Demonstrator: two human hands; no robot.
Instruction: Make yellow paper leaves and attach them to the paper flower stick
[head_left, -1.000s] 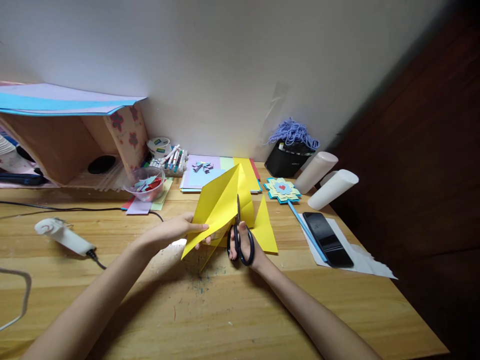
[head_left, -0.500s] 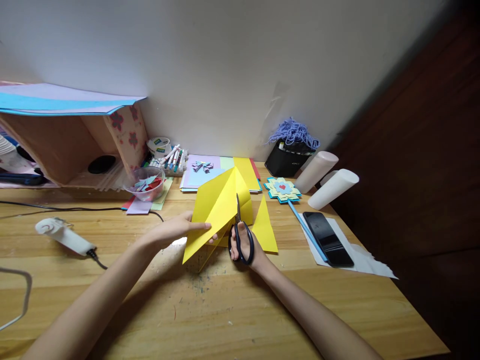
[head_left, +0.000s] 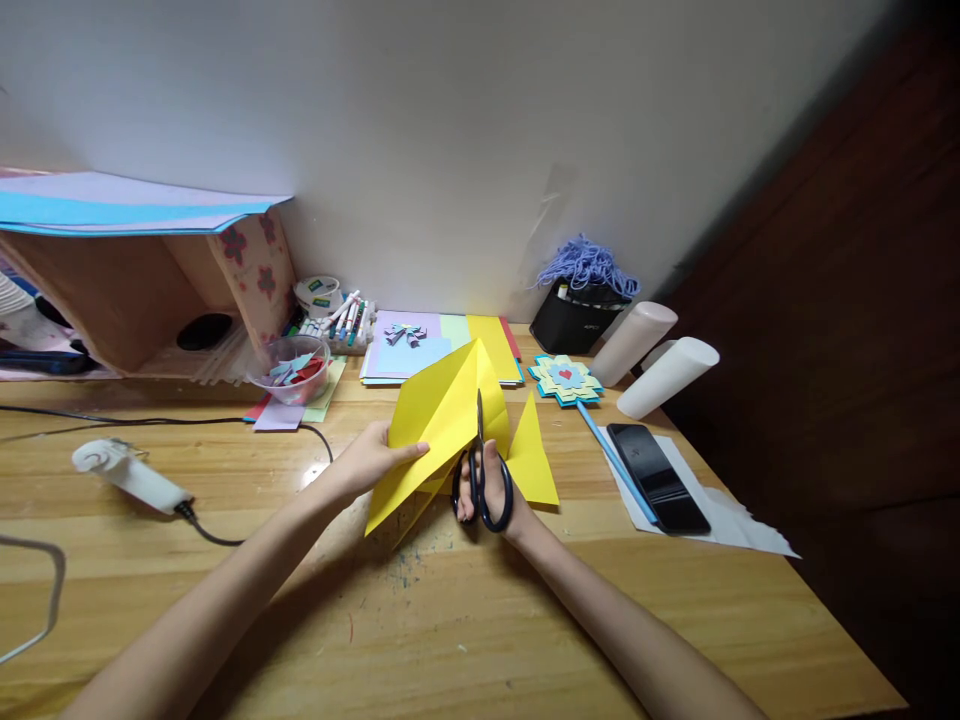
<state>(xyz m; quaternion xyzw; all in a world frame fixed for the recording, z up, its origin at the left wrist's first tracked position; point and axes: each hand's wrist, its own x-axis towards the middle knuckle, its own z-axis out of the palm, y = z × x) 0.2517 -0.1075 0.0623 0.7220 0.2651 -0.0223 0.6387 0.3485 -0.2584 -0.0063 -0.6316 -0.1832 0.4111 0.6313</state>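
While the left hand [head_left: 379,458] is pinching the yellow sheet [head_left: 427,420] in front of the stack [head_left: 454,328], the right hand [head_left: 492,488] is gripping scissors [head_left: 480,432] there, and steadying the sheet is probably making for cleaner cutting.

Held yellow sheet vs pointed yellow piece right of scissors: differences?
The creased yellow paper sheet is held tilted in the left hand; the pointed yellow paper piece lies on the wooden desk. The sheet shows larger than the piece. The blade of the dark-handled scissors is at the sheet, not the piece. Both are yellow paper.
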